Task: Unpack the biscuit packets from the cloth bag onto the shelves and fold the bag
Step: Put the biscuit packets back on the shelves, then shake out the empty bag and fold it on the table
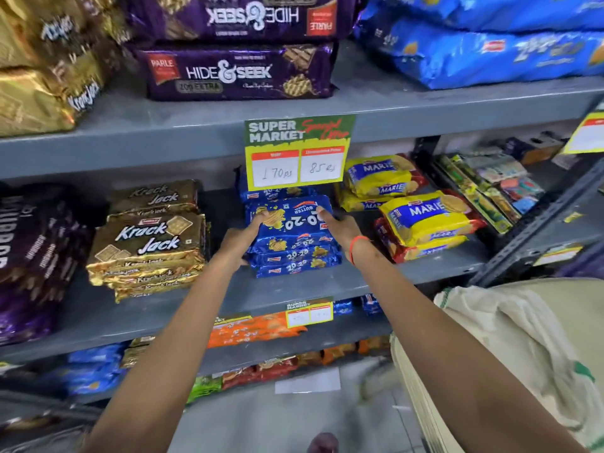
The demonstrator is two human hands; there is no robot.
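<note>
Two bare forearms are reaching from the bottom edge toward the middle shelf (327, 282). The left hand (243, 235) and the right hand (340, 228) are each closing their grip on an end of the top blue 20-20 packet (291, 212), fingers curling over its upper face, thumbs hidden. That packet is lying on a stack of blue packets (295, 256) sitting near the shelf's front edge. Bare grey shelf is showing on both sides of the stack, between it and the gold Krack Jack packets (150, 243) to the left and the yellow Marie packets (425, 220) to the right. A price card (297, 152) is hanging from the shelf edge above. The cloth bag (510, 351) is slumping at lower right, well apart.
</note>
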